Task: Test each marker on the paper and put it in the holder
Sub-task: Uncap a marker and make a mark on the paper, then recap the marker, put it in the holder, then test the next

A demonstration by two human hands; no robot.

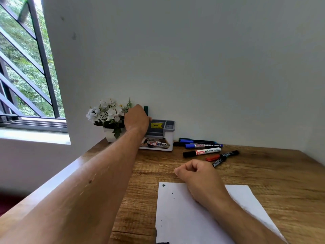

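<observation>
Left hand [136, 118] clenched on dark green marker [146, 109] over grey-and-white plastic holder [162, 128]. Right hand [197, 175] loosely fisted, holding nothing, on white paper sheet [175, 213]. Risk: marker missing compartment, holder tipping.

Green marker [146, 109] stands upright in grey holder [161, 131]; others [202, 152] lie beside paper [184, 217].

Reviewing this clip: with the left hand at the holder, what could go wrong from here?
The left hand holds a green marker at the grey holder, right beside the flower pot; withdrawing the arm might knock the pot. The untested markers lie loose near the holder and may roll if nudged. The right hand rests on the paper and could smear its ink dots.
</observation>
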